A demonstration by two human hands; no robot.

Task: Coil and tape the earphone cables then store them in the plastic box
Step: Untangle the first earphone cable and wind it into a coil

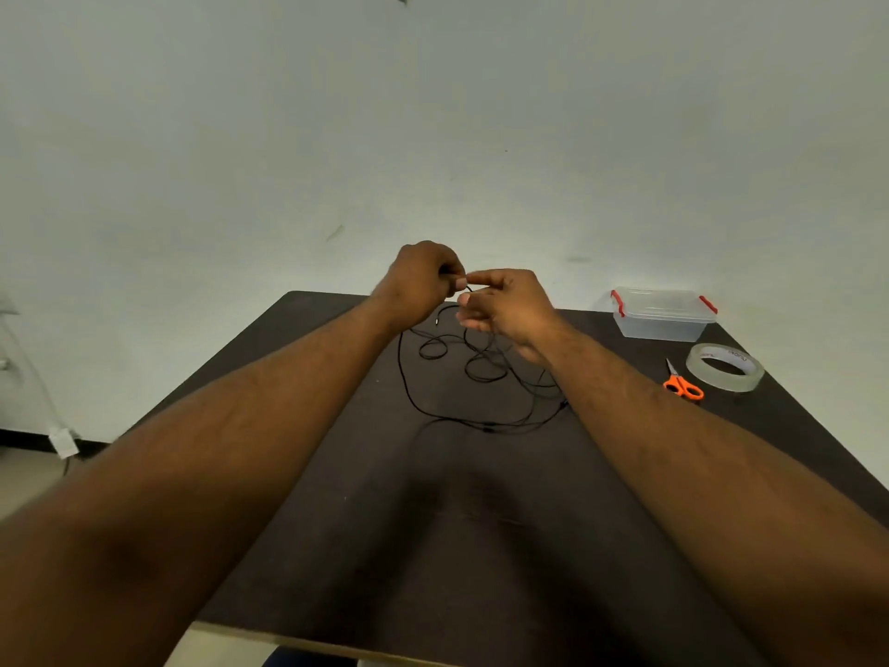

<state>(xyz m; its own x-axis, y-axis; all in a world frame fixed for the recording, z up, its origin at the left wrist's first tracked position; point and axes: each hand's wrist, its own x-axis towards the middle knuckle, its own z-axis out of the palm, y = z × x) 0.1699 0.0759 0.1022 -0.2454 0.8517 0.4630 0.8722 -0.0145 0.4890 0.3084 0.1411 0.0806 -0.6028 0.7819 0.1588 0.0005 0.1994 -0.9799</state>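
A thin black earphone cable lies in loose tangled loops on the dark table, near its far middle. Both my hands are raised above the loops and meet there. My left hand has its fingers curled and pinches one end of the cable. My right hand pinches the same cable between thumb and forefinger, right beside the left. Strands hang from both hands down to the pile. A clear plastic box with red clips and its lid on stands at the far right corner.
A roll of clear tape lies on the right side of the table, with orange-handled scissors just left of it. A pale wall rises behind the table. The floor shows at the left.
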